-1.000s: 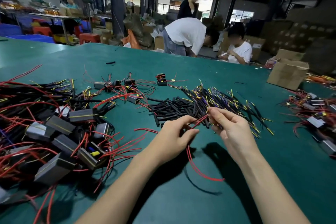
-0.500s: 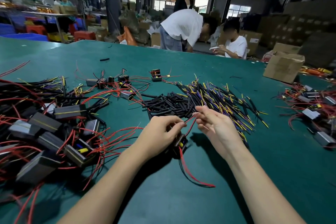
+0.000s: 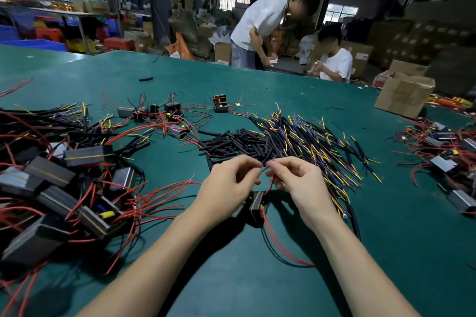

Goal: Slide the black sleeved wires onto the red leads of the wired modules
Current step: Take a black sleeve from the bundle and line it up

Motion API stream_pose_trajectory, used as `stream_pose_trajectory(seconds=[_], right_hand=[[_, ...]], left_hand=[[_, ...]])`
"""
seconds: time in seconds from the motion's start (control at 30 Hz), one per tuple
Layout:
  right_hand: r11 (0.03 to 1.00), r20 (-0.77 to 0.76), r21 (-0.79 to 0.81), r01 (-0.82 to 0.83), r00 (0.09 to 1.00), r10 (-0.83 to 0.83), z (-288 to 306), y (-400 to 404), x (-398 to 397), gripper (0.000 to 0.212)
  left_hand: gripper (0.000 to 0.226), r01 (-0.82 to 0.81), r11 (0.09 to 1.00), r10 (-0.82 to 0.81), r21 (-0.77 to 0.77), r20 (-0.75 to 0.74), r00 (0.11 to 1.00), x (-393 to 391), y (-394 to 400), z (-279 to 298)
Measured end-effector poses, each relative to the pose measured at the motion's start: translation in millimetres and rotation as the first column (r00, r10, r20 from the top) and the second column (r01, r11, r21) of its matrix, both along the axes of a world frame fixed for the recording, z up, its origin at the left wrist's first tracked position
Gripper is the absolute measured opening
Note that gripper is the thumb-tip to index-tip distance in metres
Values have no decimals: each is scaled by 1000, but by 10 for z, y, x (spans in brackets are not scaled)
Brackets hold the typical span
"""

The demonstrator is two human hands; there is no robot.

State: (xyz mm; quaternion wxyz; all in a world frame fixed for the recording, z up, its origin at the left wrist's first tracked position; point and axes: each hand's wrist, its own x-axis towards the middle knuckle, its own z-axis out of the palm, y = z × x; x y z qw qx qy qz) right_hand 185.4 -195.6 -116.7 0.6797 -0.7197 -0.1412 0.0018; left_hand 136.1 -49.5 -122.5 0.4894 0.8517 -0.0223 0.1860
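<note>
Red lead [image 3: 268,183] from the small black module [image 3: 257,205] rises between my hands, just in front of the pile of black sleeved wires [image 3: 304,141] on the green table [image 3: 257,80]. My left hand [image 3: 226,188] pinches near its tip with curled fingers, and my right hand [image 3: 298,183] pinches it too, fingertips nearly meeting. The module hangs below my hands, nearer me than the pile. Left of that pile lie more modules [image 3: 64,177] tangled in red wire.
</note>
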Motion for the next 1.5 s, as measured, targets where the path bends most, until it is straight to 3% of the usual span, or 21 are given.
stream_pose_trajectory(seconds=[0.1, 0.27, 0.4, 0.77, 0.87, 0.97, 1.07, 1.2, 1.27, 1.37, 1.5], right_hand=[[997, 32, 28, -67, 997, 66, -11, 40, -16, 10], [987, 90, 24, -157, 984, 155, 34, 57, -75, 15], [984, 94, 15, -177, 980, 175, 90, 72, -106, 15], [985, 303, -155, 73, 953, -23, 134, 125, -193, 13], [995, 256, -82, 54, 966, -31, 140, 144, -209, 13], [999, 208, 24, 26, 978, -31, 165, 146, -202, 13], [994, 135, 98, 56, 988, -69, 177, 109, -153, 14], [932, -135, 358, 54, 991, -5, 197, 90, -114, 19], [896, -207, 443, 35, 976, 64, 218, 80, -110, 18], [892, -255, 451, -14, 956, 144, 229, 64, -118, 13], [914, -288, 399, -77, 935, 204, 202, 78, -139, 10]], left_hand=[[17, 67, 981, -91, -182, -127, 988, -29, 8, 98], [22, 150, 963, -192, -225, -178, 965, -100, 48, 206], [12, 94, 942, -163, -322, -195, 967, -110, 80, 223], [14, 25, 940, -92, -342, -179, 980, -119, 92, 203], [16, -2, 861, -105, -508, -181, 978, -106, 78, 208], [19, -108, 773, -15, -625, -187, 982, -72, 114, 243], [16, -125, 769, 74, -627, -108, 991, -30, 202, 268], [16, 60, 735, -5, -675, 83, 997, -23, 215, 264], [11, 137, 764, -55, -630, 148, 987, -36, 193, 255], [11, 164, 819, -80, -549, 174, 981, -62, 192, 252], [14, 260, 794, -193, -550, 177, 965, -92, 148, 273]])
